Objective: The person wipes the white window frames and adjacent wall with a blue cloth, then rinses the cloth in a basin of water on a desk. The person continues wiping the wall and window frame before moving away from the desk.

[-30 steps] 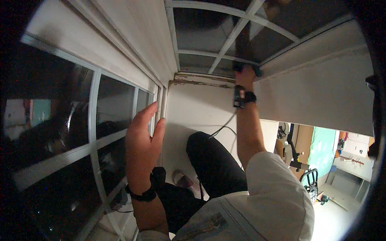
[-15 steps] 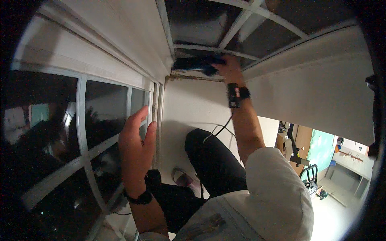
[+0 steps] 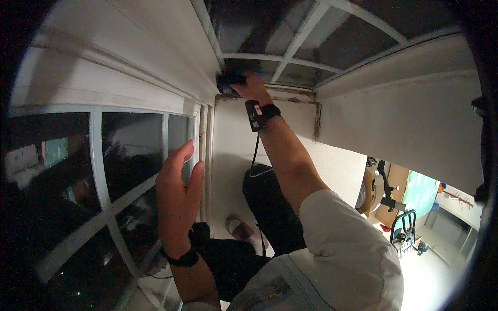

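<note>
My right hand reaches to the far corner, fingers wrapped round a dark blue-black thing. It could be a brush or a bunched cloth; the dimness hides its kind. It lies at the left end of the worn ledge, under the far window. Raised in front of the left window, my left hand holds nothing, its thumb apart from the fingers. A small black device with a cable is strapped at my right wrist.
White window frames run close along the left side. A pale wall stands at the right. Below the ledge is a white surface. Bent dark-trousered legs are beneath my arms. A black-framed cart stands at lower right.
My right hand has slid left along the ledge into the corner with the dark thing, uncovering the ledge's right part. My left hand has barely moved.
</note>
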Demonstrator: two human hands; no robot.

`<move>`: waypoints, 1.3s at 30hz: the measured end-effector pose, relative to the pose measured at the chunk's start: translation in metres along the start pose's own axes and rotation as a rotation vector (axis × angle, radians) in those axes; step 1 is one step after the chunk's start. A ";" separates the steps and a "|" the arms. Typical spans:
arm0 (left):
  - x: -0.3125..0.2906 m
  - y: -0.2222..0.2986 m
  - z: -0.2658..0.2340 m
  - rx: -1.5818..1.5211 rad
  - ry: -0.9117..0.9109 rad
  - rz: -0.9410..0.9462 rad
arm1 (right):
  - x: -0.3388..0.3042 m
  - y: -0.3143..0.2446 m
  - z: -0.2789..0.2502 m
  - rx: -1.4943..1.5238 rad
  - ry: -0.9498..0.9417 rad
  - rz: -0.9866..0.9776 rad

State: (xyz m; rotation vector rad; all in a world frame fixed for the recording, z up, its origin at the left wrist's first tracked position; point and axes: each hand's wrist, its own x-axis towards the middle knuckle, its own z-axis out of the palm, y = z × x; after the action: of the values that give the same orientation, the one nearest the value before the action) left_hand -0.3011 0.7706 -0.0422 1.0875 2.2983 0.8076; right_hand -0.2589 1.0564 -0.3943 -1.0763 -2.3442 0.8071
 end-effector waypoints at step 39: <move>-0.012 -0.004 -0.014 0.098 0.038 0.104 | 0.013 -0.114 -0.053 0.142 -0.100 -0.097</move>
State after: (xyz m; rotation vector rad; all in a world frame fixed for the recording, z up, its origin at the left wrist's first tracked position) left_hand -0.3053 0.7551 -0.0330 1.2537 2.3505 0.7678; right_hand -0.2961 1.0230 -0.2781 -0.8756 -2.3598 0.9943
